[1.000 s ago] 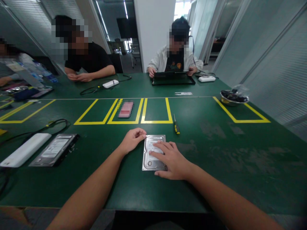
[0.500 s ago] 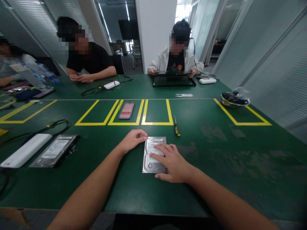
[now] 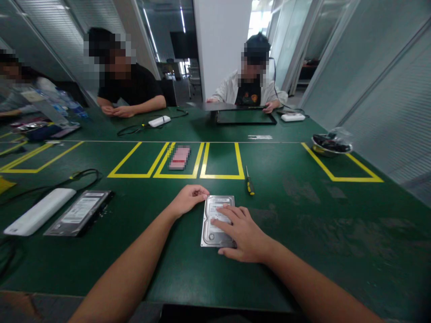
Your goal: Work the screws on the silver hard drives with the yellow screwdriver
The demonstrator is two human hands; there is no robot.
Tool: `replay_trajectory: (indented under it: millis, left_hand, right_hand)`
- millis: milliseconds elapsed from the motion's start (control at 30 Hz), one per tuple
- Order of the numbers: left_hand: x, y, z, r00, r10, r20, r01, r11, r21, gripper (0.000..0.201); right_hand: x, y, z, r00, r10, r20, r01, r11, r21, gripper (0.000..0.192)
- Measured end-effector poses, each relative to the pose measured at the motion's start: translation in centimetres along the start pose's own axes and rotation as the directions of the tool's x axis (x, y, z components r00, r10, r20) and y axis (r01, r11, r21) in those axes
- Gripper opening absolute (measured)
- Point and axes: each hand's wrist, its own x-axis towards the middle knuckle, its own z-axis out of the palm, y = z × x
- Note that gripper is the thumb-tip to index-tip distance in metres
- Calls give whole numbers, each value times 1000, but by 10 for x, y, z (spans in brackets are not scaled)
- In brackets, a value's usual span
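A silver hard drive (image 3: 213, 226) lies flat on the green table (image 3: 303, 233) in front of me. My right hand (image 3: 242, 233) rests palm-down on its right half, fingers spread across the label. My left hand (image 3: 188, 200) is curled beside the drive's far left corner, fingertips pinched together at that corner; I cannot see anything between them. A small screwdriver (image 3: 248, 181) with a yellow and black handle lies just beyond the drive to the right.
A second hard drive (image 3: 79, 218) and a white box (image 3: 40, 217) with a black cable lie at left. Yellow tape rectangles (image 3: 222, 161) mark the table's middle. A metal bowl (image 3: 331, 144) sits at right. Three other people sit across the table, one handling a laptop (image 3: 244, 116).
My hands and the drive keep their places; the view has shifted slightly. The person opposite has lifted a flat panel off the laptop toward the left.
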Motion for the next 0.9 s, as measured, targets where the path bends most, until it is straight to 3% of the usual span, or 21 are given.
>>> replay_trajectory:
  millis: [333, 667, 900]
  left_hand:
    - [-2, 4, 0, 999, -26, -33, 28, 999, 41, 24]
    - [1, -8, 2, 995, 88, -57, -79, 987, 140, 23]
    - [0, 1, 1, 999, 25, -20, -23, 994, 107, 26]
  right_hand:
    - [0, -1, -1, 1000, 4, 5, -4, 1000, 1, 75]
    - [0, -3, -3, 999, 20, 28, -20, 1000, 5, 77]
    - [0, -3, -3, 1000, 14, 21, -14, 1000, 10, 76]
